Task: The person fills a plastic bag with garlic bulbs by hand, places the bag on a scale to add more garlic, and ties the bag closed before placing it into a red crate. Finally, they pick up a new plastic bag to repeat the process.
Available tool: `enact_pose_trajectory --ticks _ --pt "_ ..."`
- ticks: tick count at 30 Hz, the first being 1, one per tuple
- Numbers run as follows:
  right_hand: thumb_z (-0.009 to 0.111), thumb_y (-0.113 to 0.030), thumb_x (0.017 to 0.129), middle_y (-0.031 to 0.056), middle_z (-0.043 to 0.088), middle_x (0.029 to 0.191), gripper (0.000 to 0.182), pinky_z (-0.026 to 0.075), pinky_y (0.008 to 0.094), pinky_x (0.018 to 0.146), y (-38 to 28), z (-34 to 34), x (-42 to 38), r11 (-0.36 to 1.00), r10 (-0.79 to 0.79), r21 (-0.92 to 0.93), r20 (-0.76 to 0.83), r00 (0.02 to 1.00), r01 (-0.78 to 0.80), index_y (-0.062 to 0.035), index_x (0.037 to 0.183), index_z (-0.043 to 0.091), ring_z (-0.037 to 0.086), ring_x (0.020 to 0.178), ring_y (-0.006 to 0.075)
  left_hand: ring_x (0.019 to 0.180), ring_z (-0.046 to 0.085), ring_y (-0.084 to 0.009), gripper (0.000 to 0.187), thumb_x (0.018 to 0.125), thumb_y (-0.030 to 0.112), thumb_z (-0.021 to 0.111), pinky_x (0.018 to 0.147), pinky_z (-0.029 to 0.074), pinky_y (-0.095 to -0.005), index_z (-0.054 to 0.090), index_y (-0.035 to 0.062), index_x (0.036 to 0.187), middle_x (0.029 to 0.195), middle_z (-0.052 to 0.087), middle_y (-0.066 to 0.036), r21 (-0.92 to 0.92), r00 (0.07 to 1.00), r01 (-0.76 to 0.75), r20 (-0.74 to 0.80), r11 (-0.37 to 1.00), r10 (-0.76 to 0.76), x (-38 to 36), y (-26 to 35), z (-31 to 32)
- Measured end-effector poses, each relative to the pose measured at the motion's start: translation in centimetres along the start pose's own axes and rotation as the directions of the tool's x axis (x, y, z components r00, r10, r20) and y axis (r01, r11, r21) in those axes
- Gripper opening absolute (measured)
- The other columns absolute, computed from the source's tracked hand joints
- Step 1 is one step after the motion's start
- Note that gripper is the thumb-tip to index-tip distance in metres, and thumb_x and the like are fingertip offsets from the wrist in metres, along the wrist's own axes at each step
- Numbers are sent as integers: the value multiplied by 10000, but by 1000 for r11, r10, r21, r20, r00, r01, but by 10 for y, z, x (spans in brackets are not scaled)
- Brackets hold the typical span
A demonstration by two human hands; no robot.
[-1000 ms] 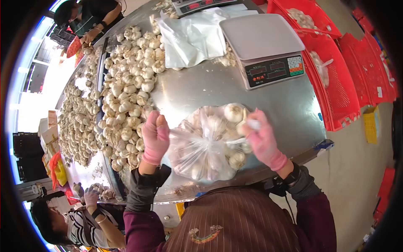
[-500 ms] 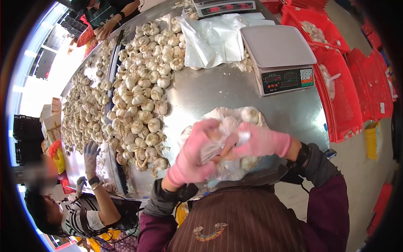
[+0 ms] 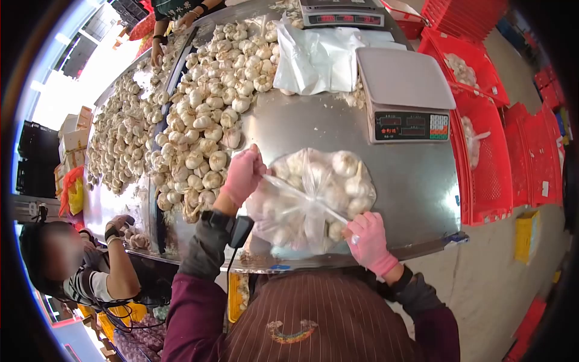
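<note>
Crowding the shiny steel table (image 3: 416, 175) are whitish garlic bulbs (image 3: 202, 120) heaped left and a flat grey scale (image 3: 404, 78) further back. Pink-gloved left hand (image 3: 244, 175) and pink-gloved right hand (image 3: 369, 241) sit apart, each clenched on a taut end of the clear plastic garlic bag (image 3: 313, 208) between them. Exact finger placement's hard to make out; the dark-shirted person (image 3: 172, 7) is cropped headless.

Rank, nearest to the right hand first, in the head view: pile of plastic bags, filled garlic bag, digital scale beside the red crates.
1. Filled garlic bag: just left, gripped by the right hand.
2. Digital scale: ahead, slightly right.
3. Pile of plastic bags: farther ahead, left.
</note>
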State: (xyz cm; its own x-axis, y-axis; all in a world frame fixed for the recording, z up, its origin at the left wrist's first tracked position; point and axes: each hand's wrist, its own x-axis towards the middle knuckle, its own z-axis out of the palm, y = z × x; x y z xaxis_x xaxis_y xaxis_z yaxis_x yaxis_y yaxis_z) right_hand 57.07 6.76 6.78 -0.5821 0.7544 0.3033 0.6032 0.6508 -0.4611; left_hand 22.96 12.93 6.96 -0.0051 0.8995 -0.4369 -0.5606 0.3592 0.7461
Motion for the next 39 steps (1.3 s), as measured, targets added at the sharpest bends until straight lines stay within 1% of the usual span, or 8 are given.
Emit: enact_pose_trajectory --ticks 2,5,8,12,13,16,26,39 --pt "582 -213 898 87 575 836 198 429 345 733 -8 5 0 818 386 488 -72 920 -305 -20 853 588 542 817 252 673 520 -196 184 857 212 604 747 479 -364 519 70 939 688 493 -51 792 878 -462 347 399 328 -35 11 57" --pt "549 -228 940 53 606 866 243 429 297 703 -37 -33 44 270 539 857 243 806 -438 -17 834 607 562 807 195 817 592 -287 503 728 224 707 796 476 -415 489 106 1166 836 592 -102 707 787 -456 604 -540 127 -61 -60 110" --pt "489 -323 976 26 590 830 328 431 281 705 -27 -71 71 549 251 813 60 966 -193 -16 927 593 543 758 146 750 611 -322 339 655 140 703 686 489 -393 589 91 970 757 608 -113 905 862 -402 425 -141 274 -53 -66 123" --pt "295 -598 953 78 613 974 648 456 311 818 123 -39 95 -44 753 968 195 629 -247 -23 1163 509 553 814 187 680 615 -327 193 642 70 716 620 491 -354 610 53 803 667 586 -126 879 830 -430 295 206 473 -138 -21 184" --pt "318 -578 959 97 594 1144 659 412 341 975 128 -6 105 -568 156 749 503 850 -340 -20 1281 460 566 1027 244 658 622 -305 230 650 138 761 629 494 -330 580 35 748 698 608 -128 862 689 -496 315 107 653 -168 -6 196" --pt "403 -564 932 90 537 1235 673 421 358 980 49 4 92 -582 -188 562 610 770 -587 -28 1338 408 535 1101 248 807 576 -138 358 754 321 708 760 485 -288 549 29 885 787 582 -45 450 452 -606 -485 657 749 -249 -24 209" --pt "677 -262 758 114 544 1262 687 469 336 920 -107 -124 -12 240 -810 507 575 117 -827 2 1336 417 553 1124 224 910 559 -144 349 827 270 608 825 461 -280 495 -1 1015 943 570 -71 687 -593 -420 -702 593 394 -401 -157 300" --pt "587 -133 875 58 627 1084 389 462 275 853 -73 -199 -166 505 -756 411 635 -159 -759 7 1228 507 583 982 135 1023 551 -180 407 857 170 557 894 446 -311 439 -31 1190 1102 549 -102 457 -551 -337 -805 823 221 -419 -301 398"
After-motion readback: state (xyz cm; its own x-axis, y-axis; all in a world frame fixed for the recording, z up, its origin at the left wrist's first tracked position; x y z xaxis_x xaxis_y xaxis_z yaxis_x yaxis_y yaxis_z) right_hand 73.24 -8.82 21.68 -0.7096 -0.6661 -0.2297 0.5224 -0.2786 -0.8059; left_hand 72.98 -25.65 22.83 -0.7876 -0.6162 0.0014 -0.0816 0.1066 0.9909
